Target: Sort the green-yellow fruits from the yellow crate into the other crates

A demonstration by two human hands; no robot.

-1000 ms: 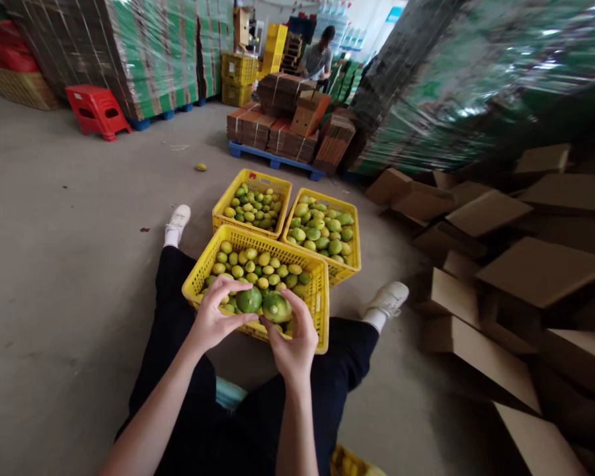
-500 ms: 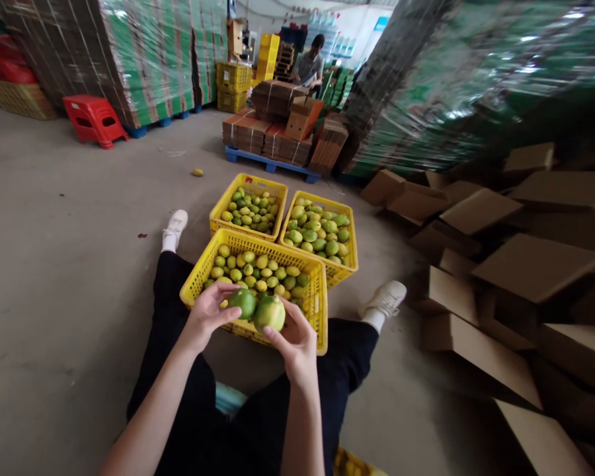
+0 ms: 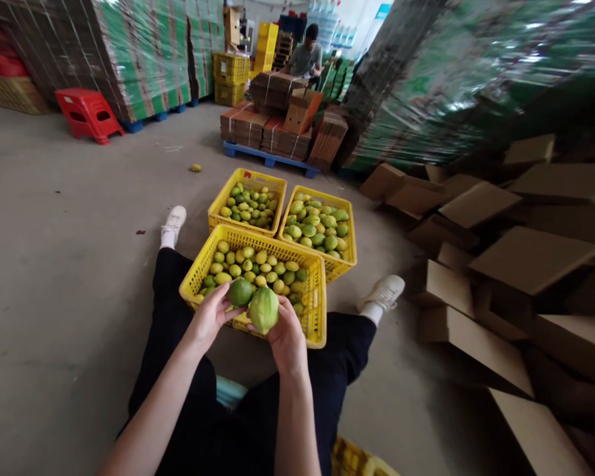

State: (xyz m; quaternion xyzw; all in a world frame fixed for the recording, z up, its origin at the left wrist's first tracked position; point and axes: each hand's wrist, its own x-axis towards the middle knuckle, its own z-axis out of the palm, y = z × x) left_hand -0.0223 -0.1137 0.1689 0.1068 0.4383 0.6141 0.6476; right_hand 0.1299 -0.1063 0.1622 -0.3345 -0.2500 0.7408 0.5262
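My left hand (image 3: 212,316) is closed around a dark green lemon (image 3: 239,292), thumb below and fingers behind it. Close beside it, my right hand (image 3: 285,337) grips a larger, paler green lemon (image 3: 264,310) with a pointed tip towards me. Both fruits are held over the near edge of a yellow plastic crate (image 3: 319,301) between my legs. Many yellow and green lemons (image 3: 260,256) lie inside that crate. Behind it stand two more yellow crates of lemons, a left crate (image 3: 213,216) and a right crate (image 3: 353,254).
Open cardboard boxes (image 3: 535,258) are heaped on the right. A single lemon (image 3: 195,168) lies on the floor near a red stool (image 3: 89,114). Flattened cartons (image 3: 285,135) sit on a blue pallet (image 3: 270,158), a person (image 3: 305,58) behind them. Wrapped stacks (image 3: 149,59) flank the space.
My right hand has turned the paler lemon, so its pointed tip now faces me, and has moved slightly left. The left hand still holds the dark green lemon, nearly unmoved.
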